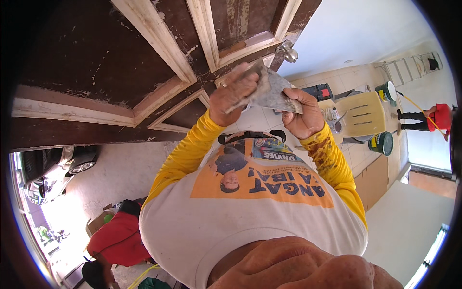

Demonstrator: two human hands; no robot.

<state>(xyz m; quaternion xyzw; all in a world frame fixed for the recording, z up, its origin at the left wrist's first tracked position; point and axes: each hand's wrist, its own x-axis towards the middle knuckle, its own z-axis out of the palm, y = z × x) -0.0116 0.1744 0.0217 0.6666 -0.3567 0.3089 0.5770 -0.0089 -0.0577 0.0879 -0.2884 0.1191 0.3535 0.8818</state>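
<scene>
From my remote seat I see the right hand pinching the lower right corner of a sheet, thumb on top, fingers curled beneath. The left hand lies against the sheet's other side; I cannot tell whether it grips or merely presses. So the sheet sits between the two hands, in front of the door and just below the knob.

It looks thin and bent: mottled grey with darker smudges toward the right thumb, tan and worn toward the left palm, its corner tilted up.

Blur softens the left fingers for me, and the sheet covers part of that palm. The right fingertips are tucked partly out of sight. The door, left of and beyond the grip, is cut off by the dark rim of my view.

Below the grip, the shirt bears dark lettering on an orange panel, upside down to me. Right of the grip, the labels on two pails are too small for me to read.
</scene>
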